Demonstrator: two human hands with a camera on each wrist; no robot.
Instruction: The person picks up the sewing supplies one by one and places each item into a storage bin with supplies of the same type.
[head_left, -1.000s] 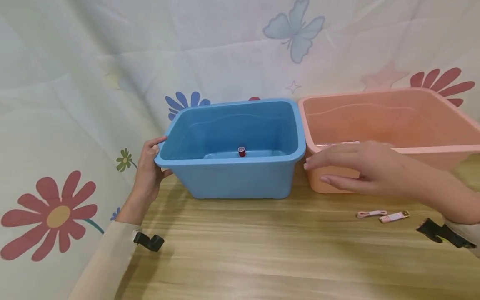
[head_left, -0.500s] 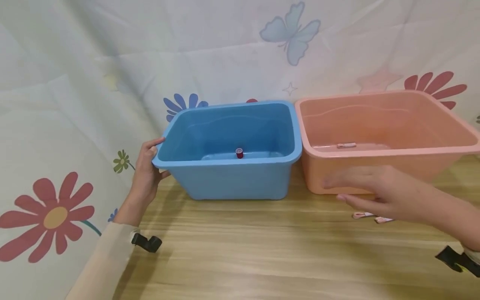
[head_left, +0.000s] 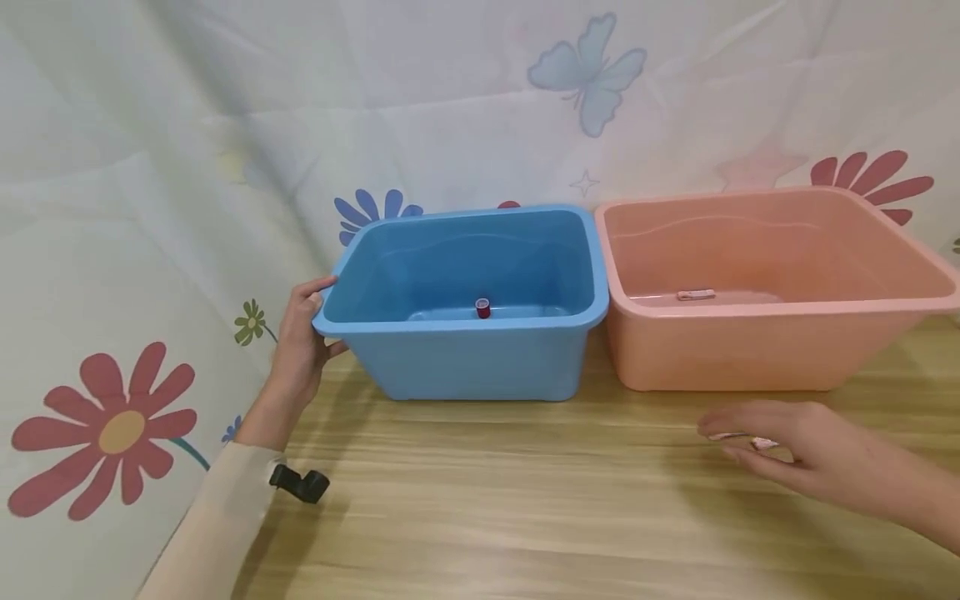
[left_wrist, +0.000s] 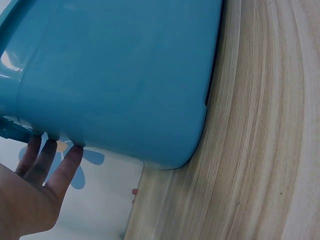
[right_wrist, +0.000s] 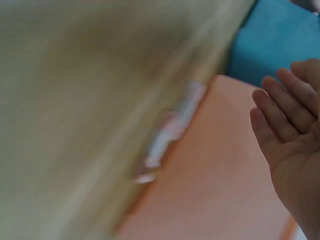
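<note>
My left hand (head_left: 298, 346) grips the left end of the blue tub (head_left: 465, 362) at its rim. In the left wrist view, several fingertips (left_wrist: 75, 152) press against the tub's outer wall. My right hand (head_left: 802, 450) hovers low over the table, its fingers loosely extended, with nothing held. Partly hidden behind it in the head view are two small pink folded strips (head_left: 763, 443) with white wraps. The right wrist view shows these pink strips (right_wrist: 160, 145) blurred, alongside the peach tub, with my right palm (right_wrist: 295, 160) off to the side.
The peach tub (head_left: 735, 354) stands right beside the blue one; a similar pink strip (head_left: 696, 294) lies on its floor. Inside the blue tub is a small dark red cylinder (head_left: 483, 309). A printed cloth (head_left: 450, 125) hangs behind, above the wood-grain table (head_left: 480, 500).
My right hand has moved down and toward me, from in front of the peach tub's rim to over the two pink strips. The left hand keeps its place on the blue tub.
</note>
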